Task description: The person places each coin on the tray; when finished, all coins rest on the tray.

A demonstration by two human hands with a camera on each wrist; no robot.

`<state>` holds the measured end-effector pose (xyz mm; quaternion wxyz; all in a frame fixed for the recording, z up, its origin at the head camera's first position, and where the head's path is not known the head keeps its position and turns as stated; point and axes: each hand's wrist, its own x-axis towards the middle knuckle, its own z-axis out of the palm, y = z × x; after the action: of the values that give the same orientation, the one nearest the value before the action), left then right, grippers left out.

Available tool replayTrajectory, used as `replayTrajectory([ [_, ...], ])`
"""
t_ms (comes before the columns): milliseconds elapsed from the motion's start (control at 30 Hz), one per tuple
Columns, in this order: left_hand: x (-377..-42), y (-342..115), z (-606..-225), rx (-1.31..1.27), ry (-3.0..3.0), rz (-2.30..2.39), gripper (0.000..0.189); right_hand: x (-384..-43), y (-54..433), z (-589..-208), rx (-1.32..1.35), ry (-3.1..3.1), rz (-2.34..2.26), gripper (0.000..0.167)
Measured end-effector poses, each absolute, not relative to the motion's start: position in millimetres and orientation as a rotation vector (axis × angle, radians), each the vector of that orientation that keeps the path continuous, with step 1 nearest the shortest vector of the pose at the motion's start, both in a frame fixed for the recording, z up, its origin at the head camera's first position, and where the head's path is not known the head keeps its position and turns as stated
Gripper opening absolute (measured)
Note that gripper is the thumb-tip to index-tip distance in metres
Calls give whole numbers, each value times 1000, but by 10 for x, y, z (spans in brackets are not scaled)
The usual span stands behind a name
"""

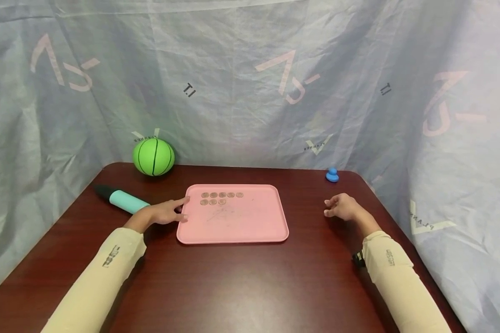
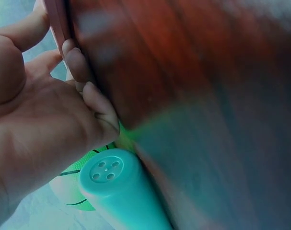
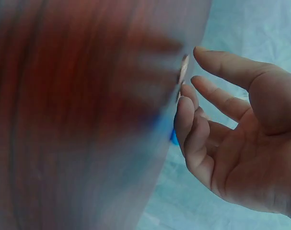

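Observation:
A pink rectangular tray (image 1: 250, 226) lies on the table, holding two short rows of round, coin-like discs (image 1: 222, 195) near its far left corner. My left hand (image 1: 164, 212) is at the tray's left edge, with thumb and index finger spread over the rim. In the left wrist view its other fingers (image 2: 78, 64) bend loosely beside the tray's edge (image 2: 58, 21). To the right of the tray, my right hand (image 1: 342, 206) hovers apart from it. Its fingers are loosely bent, with nothing between them.
A green ball (image 1: 153, 157) stands at the back left. Near the left forearm lies a turquoise cylinder (image 1: 128, 201) with a dark pointed end. A small blue knobbed object (image 1: 332, 175) sits at the back right. Grey fabric (image 1: 241, 115) hangs around the dark red table (image 1: 241, 286).

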<state>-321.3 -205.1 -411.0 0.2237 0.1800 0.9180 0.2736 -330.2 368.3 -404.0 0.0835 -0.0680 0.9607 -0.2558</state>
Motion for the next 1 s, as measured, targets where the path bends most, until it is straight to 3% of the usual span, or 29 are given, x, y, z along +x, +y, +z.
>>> replayTrajectory([
  [400, -3240, -2045, -4122, 503, 2533, 752, 81, -3348, 3724, -4035, -213, 2835, -737, 19],
  [1000, -3196, -2042, -4091, 472, 2527, 758, 81, -3371, 3732, -4080, -202, 2804, -743, 19],
])
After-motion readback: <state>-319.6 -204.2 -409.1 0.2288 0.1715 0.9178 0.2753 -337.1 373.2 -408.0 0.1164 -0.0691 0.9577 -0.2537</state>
